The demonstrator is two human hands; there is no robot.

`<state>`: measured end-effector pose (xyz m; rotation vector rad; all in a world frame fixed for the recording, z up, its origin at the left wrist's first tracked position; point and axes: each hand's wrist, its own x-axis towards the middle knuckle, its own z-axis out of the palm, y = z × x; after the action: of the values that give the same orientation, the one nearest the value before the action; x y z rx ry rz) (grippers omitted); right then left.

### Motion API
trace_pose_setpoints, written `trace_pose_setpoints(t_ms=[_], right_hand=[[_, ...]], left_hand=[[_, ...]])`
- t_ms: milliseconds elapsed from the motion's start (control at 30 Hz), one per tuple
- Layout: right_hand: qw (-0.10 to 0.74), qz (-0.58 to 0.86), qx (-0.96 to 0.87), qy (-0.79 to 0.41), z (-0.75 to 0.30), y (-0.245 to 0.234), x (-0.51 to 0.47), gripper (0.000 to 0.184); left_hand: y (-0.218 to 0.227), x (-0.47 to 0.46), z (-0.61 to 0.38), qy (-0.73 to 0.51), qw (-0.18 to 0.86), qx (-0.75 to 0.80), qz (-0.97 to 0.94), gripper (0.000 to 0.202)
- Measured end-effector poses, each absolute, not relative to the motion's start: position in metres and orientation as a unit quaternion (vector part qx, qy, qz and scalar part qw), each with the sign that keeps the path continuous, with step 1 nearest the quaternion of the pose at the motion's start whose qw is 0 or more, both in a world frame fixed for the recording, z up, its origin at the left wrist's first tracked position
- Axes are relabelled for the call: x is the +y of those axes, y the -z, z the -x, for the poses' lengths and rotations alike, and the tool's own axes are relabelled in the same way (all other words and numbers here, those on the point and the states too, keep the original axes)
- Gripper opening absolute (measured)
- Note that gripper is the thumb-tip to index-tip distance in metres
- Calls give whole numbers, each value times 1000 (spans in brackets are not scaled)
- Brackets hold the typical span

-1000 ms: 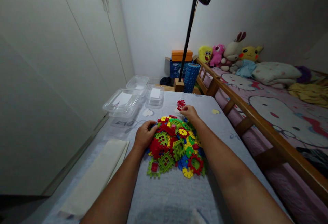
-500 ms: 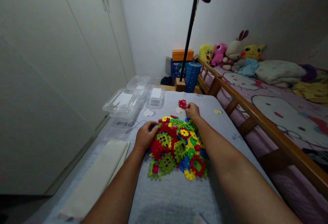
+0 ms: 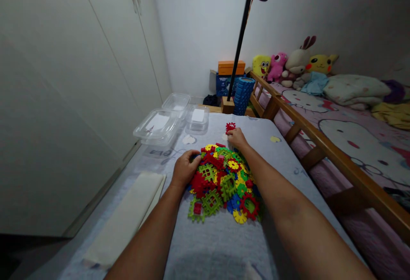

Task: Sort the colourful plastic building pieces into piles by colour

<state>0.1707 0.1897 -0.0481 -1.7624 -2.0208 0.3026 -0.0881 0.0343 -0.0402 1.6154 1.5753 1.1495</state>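
A heap of red, green, yellow and blue interlocking plastic pieces [image 3: 224, 181] lies on a grey cloth-covered surface [image 3: 221, 246]. My left hand [image 3: 185, 169] rests curled on the heap's left edge, fingers bent over some pieces; what it grips is hidden. My right hand [image 3: 237, 138] reaches past the far side of the heap, fingers pinched beside a small group of red pieces [image 3: 229, 127] lying apart on the cloth.
Three clear plastic containers [image 3: 158, 126] stand at the far left of the surface. A folded white cloth [image 3: 128, 218] lies at the left. A wooden bed rail [image 3: 317, 147] runs along the right, with soft toys [image 3: 294, 64] behind. A black pole [image 3: 240, 40] rises beyond.
My right hand has reached a little further toward the separate red pieces. My left hand stays on the heap. The view has shifted slightly.
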Motion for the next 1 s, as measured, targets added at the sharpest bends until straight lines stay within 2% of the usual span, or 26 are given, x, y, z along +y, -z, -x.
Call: trace_pose_setpoints(t_ms=[233, 367, 467, 633, 833, 1000], right_hand=[[203, 636, -733, -130, -157, 42, 200, 42], [226, 606, -747, -155, -160, 35, 198, 45], [242, 594, -746, -177, -167, 32, 185, 36], [161, 560, -783, -218, -169, 23, 158, 15], [101, 598, -776, -170, -153, 14, 150, 8], [128, 625, -756, -142, -151, 19, 156, 8]], left_hand=[[39, 34, 88, -429, 292, 594, -615, 30], [37, 32, 88, -426, 291, 595, -616, 29], [37, 33, 88, -425, 290, 599, -614, 28], [38, 34, 88, -424, 289, 598, -616, 30], [37, 33, 88, -428, 290, 592, -618, 27], [36, 32, 87, -426, 291, 598, -613, 26]])
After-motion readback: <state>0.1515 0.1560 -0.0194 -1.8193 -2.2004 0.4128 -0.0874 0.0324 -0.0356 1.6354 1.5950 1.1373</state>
